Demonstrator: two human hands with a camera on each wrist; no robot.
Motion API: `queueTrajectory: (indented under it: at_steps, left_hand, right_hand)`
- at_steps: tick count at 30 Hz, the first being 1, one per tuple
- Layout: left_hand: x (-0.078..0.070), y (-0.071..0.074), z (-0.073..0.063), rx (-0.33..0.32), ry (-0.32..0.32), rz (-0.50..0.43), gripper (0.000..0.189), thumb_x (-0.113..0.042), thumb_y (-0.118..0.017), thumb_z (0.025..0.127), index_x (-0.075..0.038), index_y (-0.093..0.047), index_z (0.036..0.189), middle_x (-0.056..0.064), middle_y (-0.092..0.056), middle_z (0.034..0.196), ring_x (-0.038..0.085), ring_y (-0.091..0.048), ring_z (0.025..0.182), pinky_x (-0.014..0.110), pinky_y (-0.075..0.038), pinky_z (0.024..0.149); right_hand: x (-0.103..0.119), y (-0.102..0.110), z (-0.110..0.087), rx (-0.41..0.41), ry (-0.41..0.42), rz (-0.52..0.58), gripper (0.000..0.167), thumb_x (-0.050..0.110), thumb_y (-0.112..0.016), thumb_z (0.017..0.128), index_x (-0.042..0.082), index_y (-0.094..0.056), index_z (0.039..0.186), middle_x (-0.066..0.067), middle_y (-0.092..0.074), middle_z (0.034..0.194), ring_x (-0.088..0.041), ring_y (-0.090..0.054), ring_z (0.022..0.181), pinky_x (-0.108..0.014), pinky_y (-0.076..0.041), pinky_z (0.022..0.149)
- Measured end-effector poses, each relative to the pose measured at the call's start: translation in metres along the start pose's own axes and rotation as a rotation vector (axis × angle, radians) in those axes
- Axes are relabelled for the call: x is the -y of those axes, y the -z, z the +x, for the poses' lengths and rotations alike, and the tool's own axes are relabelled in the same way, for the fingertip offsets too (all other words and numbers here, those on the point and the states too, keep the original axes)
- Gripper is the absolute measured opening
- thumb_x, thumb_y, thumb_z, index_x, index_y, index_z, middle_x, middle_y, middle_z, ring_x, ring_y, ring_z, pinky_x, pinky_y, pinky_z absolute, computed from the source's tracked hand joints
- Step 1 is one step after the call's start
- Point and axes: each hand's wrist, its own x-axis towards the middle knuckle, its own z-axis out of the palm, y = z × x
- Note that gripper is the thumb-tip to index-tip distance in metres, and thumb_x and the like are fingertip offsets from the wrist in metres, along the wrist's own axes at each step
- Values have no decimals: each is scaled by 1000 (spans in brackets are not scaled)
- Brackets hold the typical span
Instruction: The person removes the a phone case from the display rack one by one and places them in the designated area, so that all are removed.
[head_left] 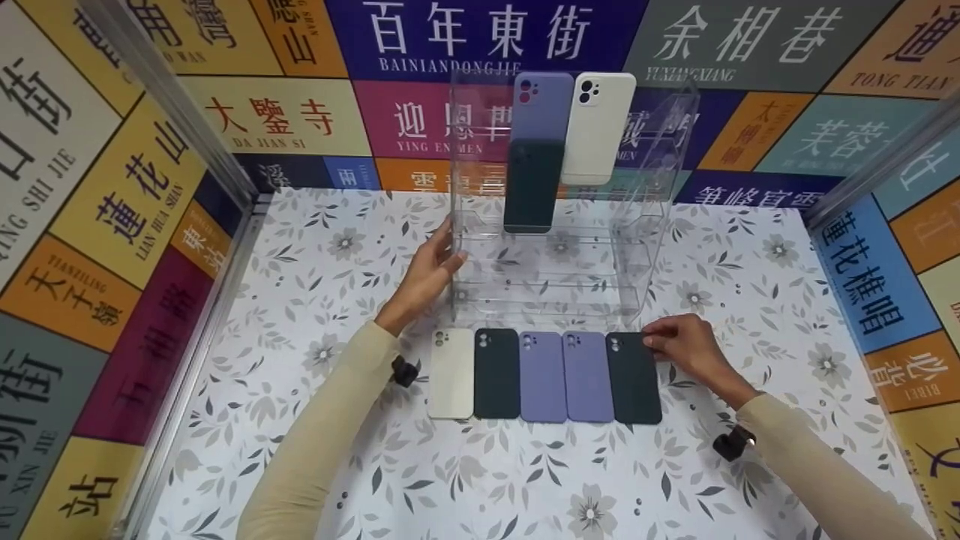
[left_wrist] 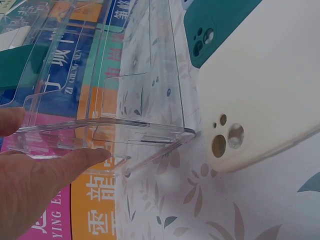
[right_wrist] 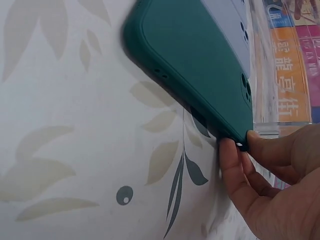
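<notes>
We observed a counter (head_left: pixel 420 469) with a white surface printed with grey leaves and flowers. On it we noted a clear tiered rack (head_left: pixel 577 240), standing upright. In front of the rack we identified a single row of phone cases, left to right: cream case (head_left: pixel 452 379), left green case (head_left: pixel 497 375), two lilac cases (head_left: pixel 543 379), right green case (head_left: pixel 636 381). Camera cut-outs faced the rack.
</notes>
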Motion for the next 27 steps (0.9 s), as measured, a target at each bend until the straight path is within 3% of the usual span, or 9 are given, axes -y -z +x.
queueTrajectory:
  at_steps: [14,19,23,27]
  left_hand:
    - [-1,0,-1,-9,6,16,75,-5,-56,113,-13,-18,178,23,-34,176,41,-45,157,49,-43,127]
    - [-1,1,-1,-6,17,31,75,-7,-56,113,-14,-18,178,21,-34,177,39,-46,157,46,-43,127]
    - [-1,0,-1,-11,33,23,76,-8,-57,113,-15,-19,178,19,-34,177,40,-45,157,48,-42,127]
    - [0,-1,-1,-12,42,15,76,-8,-57,113,-18,-19,178,18,-35,177,39,-46,157,50,-43,127]
  right_hand:
    - [9,-14,3,-30,30,-23,11,1,-81,97,-9,-82,103,-19,-80,93,-16,-77,77,-21,-64,66]
    - [20,-9,0,-79,107,-50,10,4,-83,97,-5,-83,102,-17,-81,92,-10,-74,73,-17,-59,63]
    - [36,-3,-1,-108,178,-77,8,4,-82,98,-3,-84,101,-17,-81,90,-20,-78,72,-17,-56,62]
    - [54,2,-2,-100,197,-66,9,4,-81,99,-3,-84,103,-18,-82,91,-26,-80,75,-17,-58,63]
